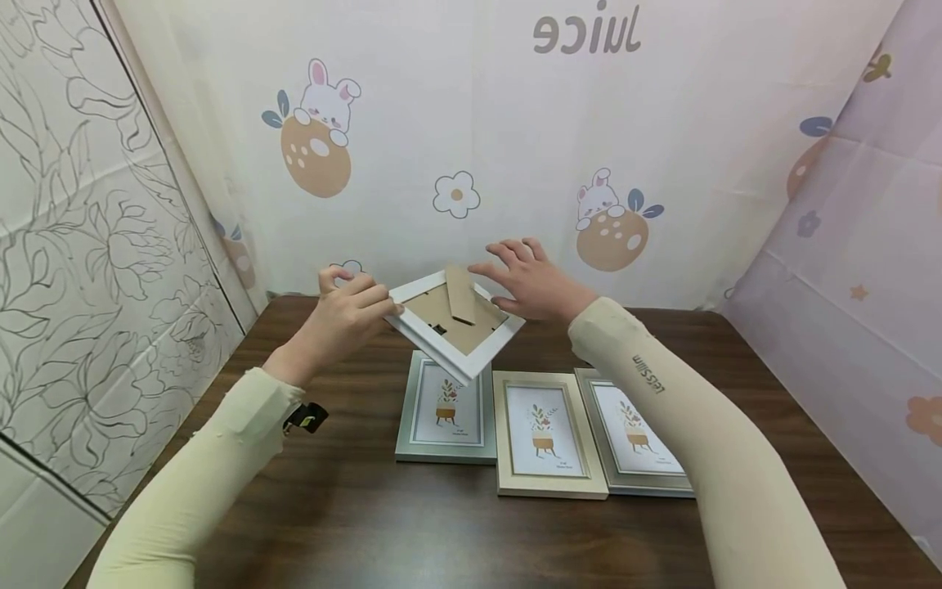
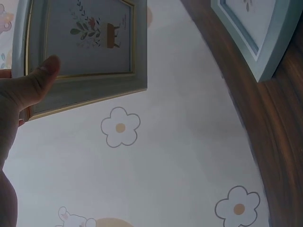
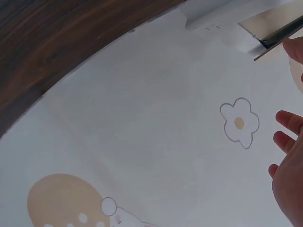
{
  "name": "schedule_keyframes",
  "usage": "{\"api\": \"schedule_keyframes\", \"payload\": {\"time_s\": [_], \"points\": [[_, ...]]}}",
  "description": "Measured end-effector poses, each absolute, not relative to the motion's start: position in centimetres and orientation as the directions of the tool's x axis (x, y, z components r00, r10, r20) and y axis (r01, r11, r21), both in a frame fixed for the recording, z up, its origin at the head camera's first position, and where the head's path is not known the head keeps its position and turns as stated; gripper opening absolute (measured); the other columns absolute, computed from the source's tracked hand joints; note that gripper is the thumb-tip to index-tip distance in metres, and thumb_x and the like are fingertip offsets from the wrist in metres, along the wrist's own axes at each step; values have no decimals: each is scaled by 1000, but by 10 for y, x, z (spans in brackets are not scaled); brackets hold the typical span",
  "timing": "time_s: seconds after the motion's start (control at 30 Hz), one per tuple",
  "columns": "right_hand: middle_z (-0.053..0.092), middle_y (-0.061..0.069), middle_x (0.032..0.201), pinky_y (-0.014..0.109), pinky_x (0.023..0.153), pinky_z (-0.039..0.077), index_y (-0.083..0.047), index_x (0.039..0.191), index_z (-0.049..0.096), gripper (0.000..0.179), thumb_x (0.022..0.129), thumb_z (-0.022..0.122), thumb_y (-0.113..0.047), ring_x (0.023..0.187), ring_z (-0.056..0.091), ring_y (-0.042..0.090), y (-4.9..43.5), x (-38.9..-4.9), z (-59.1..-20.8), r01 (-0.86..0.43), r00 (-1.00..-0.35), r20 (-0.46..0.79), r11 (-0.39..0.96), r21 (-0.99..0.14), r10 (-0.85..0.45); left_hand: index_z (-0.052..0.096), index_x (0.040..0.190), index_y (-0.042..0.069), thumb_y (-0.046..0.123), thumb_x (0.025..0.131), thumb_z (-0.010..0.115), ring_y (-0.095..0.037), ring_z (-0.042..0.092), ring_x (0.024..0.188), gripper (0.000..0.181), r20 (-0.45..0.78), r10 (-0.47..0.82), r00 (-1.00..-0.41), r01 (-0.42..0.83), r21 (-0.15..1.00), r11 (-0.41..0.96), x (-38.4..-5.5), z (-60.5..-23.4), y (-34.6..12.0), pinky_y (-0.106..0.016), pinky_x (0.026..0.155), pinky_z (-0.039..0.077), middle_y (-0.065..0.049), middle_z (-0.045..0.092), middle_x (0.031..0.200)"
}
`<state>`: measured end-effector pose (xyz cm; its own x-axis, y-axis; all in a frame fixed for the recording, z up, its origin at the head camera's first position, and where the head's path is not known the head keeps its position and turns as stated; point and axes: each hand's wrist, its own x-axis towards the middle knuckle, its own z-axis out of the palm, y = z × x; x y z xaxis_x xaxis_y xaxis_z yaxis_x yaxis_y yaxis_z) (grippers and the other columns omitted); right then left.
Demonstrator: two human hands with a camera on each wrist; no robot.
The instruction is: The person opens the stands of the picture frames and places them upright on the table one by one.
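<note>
My left hand (image 1: 346,309) grips one corner of a white picture frame (image 1: 471,364) held above the table. The thumb lies on its front, as the left wrist view shows, where a printed plant picture (image 2: 90,42) faces away from the head camera. Seen from the head, the frame's brown back faces me, tilted, with its easel stand (image 1: 459,294) swung out from the backing. Beside that stand is my right hand (image 1: 540,282), fingers spread. One fingertip touches the stand's edge; the other fingers hang free of the frame.
On the dark wooden table (image 1: 353,515) lie a pale green frame (image 1: 450,454), a cream frame (image 1: 552,493) and a grey frame (image 1: 651,489), face up side by side below the raised one. A printed curtain (image 1: 471,123) stands behind the table.
</note>
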<state>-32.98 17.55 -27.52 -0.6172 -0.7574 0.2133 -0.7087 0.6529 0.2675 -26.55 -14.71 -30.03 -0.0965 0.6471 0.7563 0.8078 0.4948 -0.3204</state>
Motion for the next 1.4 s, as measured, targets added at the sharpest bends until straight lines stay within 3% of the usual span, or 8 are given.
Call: {"api": "schedule_keyframes", "payload": {"time_s": [0.4,1.4], "points": [[36,17,154,56,111,18,-35,141,48,54,95,62,-12,142,28,36,149,-333,-276,-712,-595,188,620,330,-782,67,85,9,-1,65,88,-24,51,77,31,763,645,-53,807,-347,478,-263,-301,-141,-56,83,24,-1,61,80],[38,17,152,57,109,22,-33,138,51,48,95,61,-14,140,30,38,149,-324,-274,-567,-588,309,654,501,-747,66,83,9,8,66,91,-26,54,80,31,752,652,-100,800,-329,502,-264,-307,-141,-55,83,24,-2,61,80]]}}
